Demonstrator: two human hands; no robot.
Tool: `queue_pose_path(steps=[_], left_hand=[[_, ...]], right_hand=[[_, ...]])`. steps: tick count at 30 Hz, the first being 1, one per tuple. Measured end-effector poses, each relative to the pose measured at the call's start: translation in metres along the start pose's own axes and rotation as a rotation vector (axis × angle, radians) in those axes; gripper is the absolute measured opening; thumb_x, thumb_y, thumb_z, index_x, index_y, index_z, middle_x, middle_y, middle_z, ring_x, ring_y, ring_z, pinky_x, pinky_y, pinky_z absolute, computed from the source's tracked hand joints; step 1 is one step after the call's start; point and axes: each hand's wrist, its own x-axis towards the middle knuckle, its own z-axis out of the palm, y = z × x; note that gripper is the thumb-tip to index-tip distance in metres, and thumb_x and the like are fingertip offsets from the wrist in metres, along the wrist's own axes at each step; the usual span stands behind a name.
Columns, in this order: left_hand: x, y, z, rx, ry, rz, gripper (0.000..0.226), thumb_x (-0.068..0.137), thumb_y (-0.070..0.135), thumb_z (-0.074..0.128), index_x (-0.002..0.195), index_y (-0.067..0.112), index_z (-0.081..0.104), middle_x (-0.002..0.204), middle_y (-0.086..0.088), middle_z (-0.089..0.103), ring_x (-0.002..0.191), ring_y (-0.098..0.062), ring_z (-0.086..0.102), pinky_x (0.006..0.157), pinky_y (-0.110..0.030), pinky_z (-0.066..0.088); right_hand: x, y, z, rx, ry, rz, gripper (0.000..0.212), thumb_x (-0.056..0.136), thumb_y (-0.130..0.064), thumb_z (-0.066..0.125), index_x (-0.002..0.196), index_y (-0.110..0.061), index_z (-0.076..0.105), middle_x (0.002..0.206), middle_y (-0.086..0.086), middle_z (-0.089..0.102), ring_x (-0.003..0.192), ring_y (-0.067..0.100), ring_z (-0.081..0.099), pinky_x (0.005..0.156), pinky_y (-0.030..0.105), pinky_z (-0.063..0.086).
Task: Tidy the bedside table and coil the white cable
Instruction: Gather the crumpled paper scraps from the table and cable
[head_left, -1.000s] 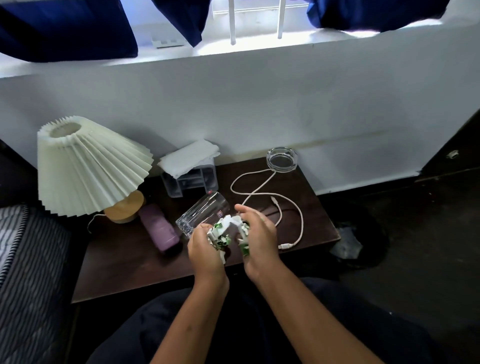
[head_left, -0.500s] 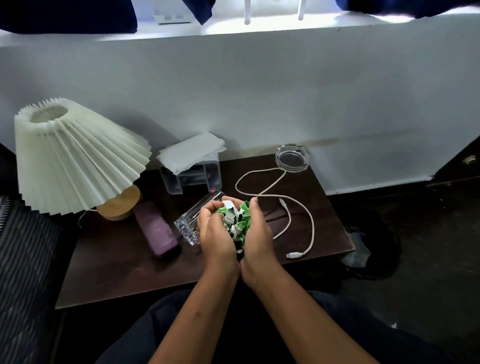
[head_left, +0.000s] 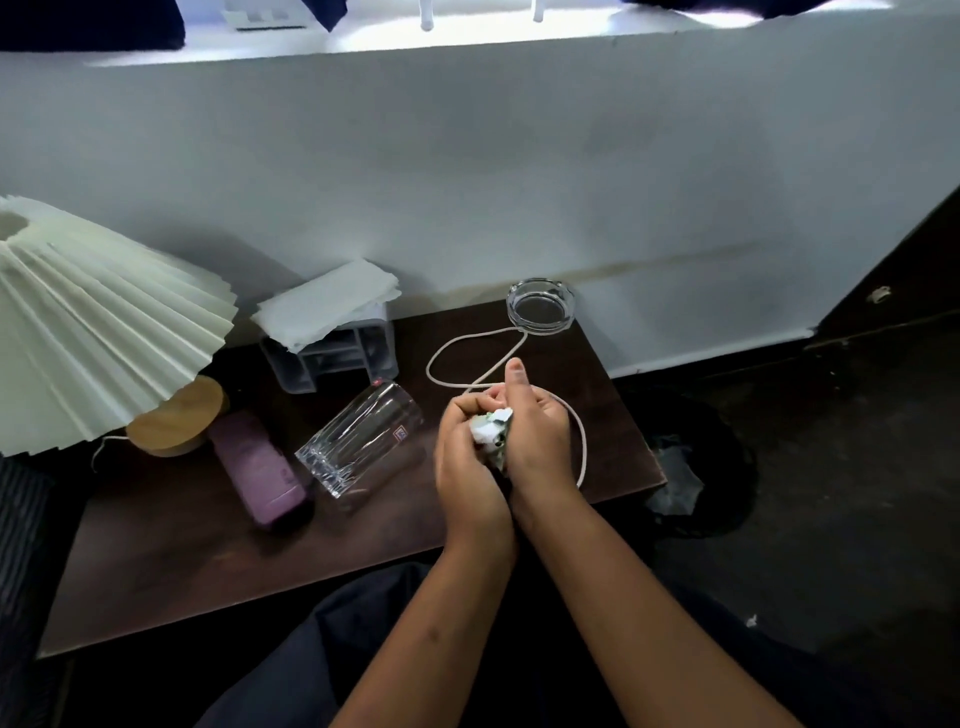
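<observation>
Two hands together; left hand (head_left: 464, 460): fingers curled round crumpled wrapper (head_left: 491, 427); right hand (head_left: 541, 439): same, thumb raised

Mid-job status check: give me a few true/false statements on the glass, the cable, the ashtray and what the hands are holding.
1. The drinking glass lies on its side on the table. True.
2. The white cable is neatly coiled. False: it sprawls in loose loops on the table.
3. The left hand and right hand squeeze a crumpled wrapper between them. True.
4. The ashtray sits at the table's front edge. False: it sits at the back, by the wall.
</observation>
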Motion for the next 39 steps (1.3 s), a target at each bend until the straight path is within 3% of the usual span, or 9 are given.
queue_pose_path(steps=[3, 5, 9, 17, 24, 29, 31, 34, 39], left_hand=[[-0.011, -0.010, 0.010, -0.006, -0.086, -0.057, 0.026, 0.095, 0.028, 0.040, 0.086, 0.016, 0.061, 0.081, 0.000, 0.067, 0.075, -0.011, 0.062, 0.067, -0.023, 0.051], [-0.011, -0.014, 0.016, 0.069, -0.146, -0.022, 0.016, 0.095, 0.020, 0.043, 0.090, 0.015, 0.058, 0.081, 0.004, 0.068, 0.075, -0.008, 0.063, 0.065, -0.018, 0.052], [-0.006, -0.022, 0.030, 0.113, -0.160, -0.028, 0.026, 0.097, 0.006, 0.036, 0.096, 0.017, 0.059, 0.100, -0.001, 0.066, 0.086, -0.008, 0.063, 0.075, -0.015, 0.052], [0.014, -0.025, 0.063, 0.233, -0.146, -0.011, 0.029, 0.099, 0.017, 0.035, 0.118, 0.014, 0.056, 0.092, 0.000, 0.065, 0.073, -0.005, 0.063, 0.065, -0.014, 0.051], [-0.004, -0.074, 0.102, 0.322, -0.363, -0.140, 0.033, 0.099, 0.015, 0.037, 0.107, -0.005, 0.061, 0.086, -0.010, 0.066, 0.072, -0.011, 0.063, 0.069, -0.020, 0.051], [-0.022, -0.124, 0.112, 0.542, -0.509, -0.471, 0.026, 0.098, 0.022, 0.040, 0.096, 0.025, 0.065, 0.101, -0.003, 0.070, 0.091, -0.015, 0.065, 0.080, -0.026, 0.052], [-0.020, -0.133, 0.115, 0.592, -0.571, -0.599, 0.025, 0.097, 0.025, 0.039, 0.097, 0.029, 0.064, 0.094, 0.003, 0.070, 0.087, -0.013, 0.066, 0.071, -0.024, 0.052], [-0.010, -0.139, 0.122, 0.624, -0.562, -0.642, 0.024, 0.096, 0.018, 0.040, 0.105, 0.025, 0.061, 0.090, 0.004, 0.067, 0.082, -0.011, 0.064, 0.064, -0.021, 0.051], [0.010, -0.149, 0.124, 0.617, -0.542, -0.689, 0.030, 0.096, 0.008, 0.036, 0.079, 0.015, 0.059, 0.069, 0.001, 0.063, 0.056, -0.008, 0.058, 0.051, -0.021, 0.043]], right_hand=[[0.008, -0.008, -0.012, -0.054, 0.051, -0.059, 0.043, 0.093, -0.032, 0.051, 0.056, -0.010, 0.051, 0.041, -0.004, 0.059, 0.041, 0.008, 0.056, 0.045, 0.016, 0.045], [0.012, -0.009, -0.021, -0.124, 0.076, -0.125, 0.043, 0.094, -0.031, 0.050, 0.055, -0.012, 0.053, 0.041, -0.007, 0.057, 0.042, 0.004, 0.054, 0.048, 0.016, 0.045], [0.018, -0.011, -0.035, -0.169, 0.087, -0.133, 0.039, 0.097, -0.034, 0.041, 0.066, -0.016, 0.057, 0.066, 0.000, 0.063, 0.067, 0.013, 0.060, 0.071, 0.030, 0.049], [0.014, -0.026, -0.055, 0.010, 0.027, -0.047, 0.032, 0.098, -0.037, 0.037, 0.088, -0.019, 0.061, 0.085, 0.001, 0.069, 0.076, 0.008, 0.067, 0.061, 0.015, 0.050], [0.033, -0.048, -0.115, -0.021, 0.348, -0.070, 0.042, 0.098, -0.033, 0.038, 0.075, -0.007, 0.062, 0.064, 0.001, 0.061, 0.046, 0.003, 0.058, 0.042, 0.008, 0.044], [0.054, -0.032, -0.182, -0.075, 0.545, 0.108, 0.055, 0.098, -0.039, 0.035, 0.103, 0.008, 0.063, 0.101, 0.023, 0.065, 0.097, 0.035, 0.062, 0.090, 0.038, 0.049], [0.064, -0.027, -0.198, -0.071, 0.566, 0.180, 0.057, 0.097, -0.043, 0.034, 0.102, 0.006, 0.063, 0.105, 0.024, 0.065, 0.101, 0.038, 0.061, 0.094, 0.044, 0.047], [0.078, -0.026, -0.211, 0.162, 0.561, 0.302, 0.061, 0.093, -0.052, 0.037, 0.103, 0.002, 0.063, 0.094, 0.020, 0.066, 0.088, 0.035, 0.063, 0.077, 0.042, 0.051], [0.098, -0.018, -0.228, 0.496, 0.417, 0.355, 0.072, 0.090, -0.064, 0.025, 0.105, -0.004, 0.060, 0.101, 0.020, 0.064, 0.088, 0.035, 0.060, 0.073, 0.045, 0.047]])
